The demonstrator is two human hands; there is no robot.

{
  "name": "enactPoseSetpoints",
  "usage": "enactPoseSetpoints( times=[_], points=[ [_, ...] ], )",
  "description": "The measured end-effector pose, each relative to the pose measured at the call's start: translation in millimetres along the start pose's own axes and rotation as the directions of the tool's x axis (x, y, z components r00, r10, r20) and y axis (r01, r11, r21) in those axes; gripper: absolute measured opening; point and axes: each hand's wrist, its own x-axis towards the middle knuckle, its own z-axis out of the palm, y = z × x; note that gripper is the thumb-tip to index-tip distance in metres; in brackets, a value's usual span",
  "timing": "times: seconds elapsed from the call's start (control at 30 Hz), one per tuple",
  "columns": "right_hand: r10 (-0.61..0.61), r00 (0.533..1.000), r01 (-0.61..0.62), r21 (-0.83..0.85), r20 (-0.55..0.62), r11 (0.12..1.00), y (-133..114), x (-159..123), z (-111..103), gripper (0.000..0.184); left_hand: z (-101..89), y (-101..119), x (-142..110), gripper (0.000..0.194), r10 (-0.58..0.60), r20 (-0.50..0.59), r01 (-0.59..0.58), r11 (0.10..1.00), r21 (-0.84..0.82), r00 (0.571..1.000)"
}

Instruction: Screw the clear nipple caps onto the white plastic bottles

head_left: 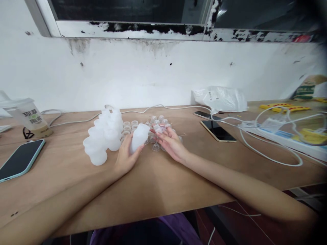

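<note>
My left hand [127, 154] is wrapped round a frosted white bottle [140, 136], tilted with its top end toward my right hand. In the fingers of my right hand [170, 143] is a small clear plastic piece [160, 128], whose exact kind I cannot make out. Left of my left hand stand several similar white bottles [98, 139] in a tight group. Clear rings [127, 128] lie in rows just behind the held bottle. Several clear dome-shaped pieces with wide rims [156, 147] stand below and behind my right hand, partly hidden by it.
A phone [21, 159] and a drink cup [35, 119] are at the left. Two more phones [218, 130], a white plastic bag [221, 98] and a power strip [288, 136] with looped white cables [270, 161] occupy the right. The table's front edge [153, 217] runs close to me.
</note>
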Motion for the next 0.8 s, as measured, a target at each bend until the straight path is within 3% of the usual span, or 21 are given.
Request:
enactPoseSetpoints(
  times=[0.2, 0.43, 0.67, 0.8],
  points=[
    [0.027, 0.999, -0.028, 0.038, 0.030, 0.999, 1, -4, 3, 0.027, 2.7, -3, 2, 0.039, -0.006, -0.010, 0.006, 1.000, -0.019, 1.000],
    [0.017, 0.995, -0.003, -0.141, 0.099, 0.990, -4, -1, 0, 0.039, -2.6, 0, -1, 0.044, 0.041, 0.031, -0.040, 0.999, -0.017, 0.999],
    [0.088, 0.929, 0.047, -0.352, 0.359, 0.935, -17, 5, -12, 0.042, -13.3, -3, -5, 0.042, 0.072, 0.093, -0.067, 0.996, -0.051, 0.993],
    [0.101, 0.930, 0.060, -0.416, 0.353, 0.907, -18, 7, -12, 0.046, -14.3, -7, -6, 0.043, 0.110, 0.071, -0.108, 0.994, -0.035, 0.991]
  ],
)
